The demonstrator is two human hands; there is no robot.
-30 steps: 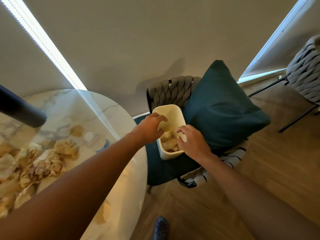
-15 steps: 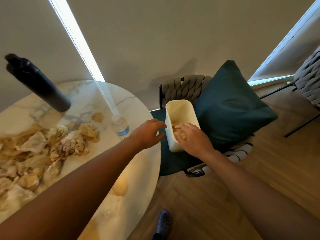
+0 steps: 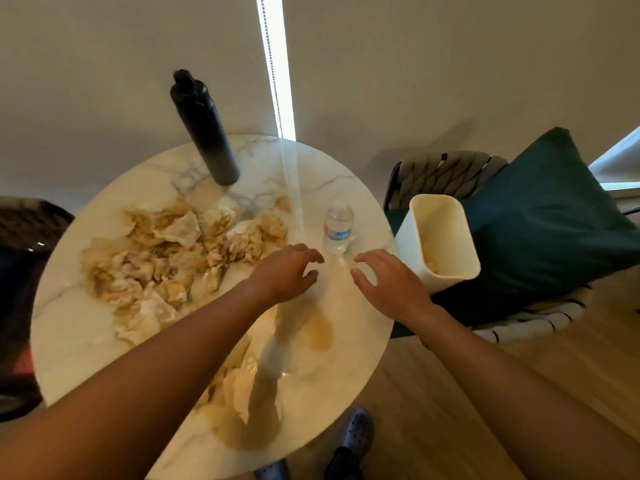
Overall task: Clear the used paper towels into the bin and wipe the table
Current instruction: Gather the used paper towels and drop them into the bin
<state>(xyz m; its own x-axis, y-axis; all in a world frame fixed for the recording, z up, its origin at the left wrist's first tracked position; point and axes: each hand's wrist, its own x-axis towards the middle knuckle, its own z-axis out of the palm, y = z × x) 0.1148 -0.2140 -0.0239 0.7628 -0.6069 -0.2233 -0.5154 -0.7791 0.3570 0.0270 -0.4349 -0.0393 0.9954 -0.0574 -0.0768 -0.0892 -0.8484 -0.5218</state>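
Both hands hover over the round marble tabletop (image 3: 339,188) at centre frame: left hand (image 3: 287,273) and right hand (image 3: 388,285), fingers loosely spread, gripping nothing. The stained paper towels (image 3: 166,265) lie heaped at centre left, the cream bin (image 3: 443,237) sits on the chair at right, scraps inside.

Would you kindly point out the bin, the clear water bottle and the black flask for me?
bin (image 3: 408,233): head view, on its cream outer side wall.
clear water bottle (image 3: 337,230): head view, on its label band.
black flask (image 3: 204,129): head view, on the middle of its body.
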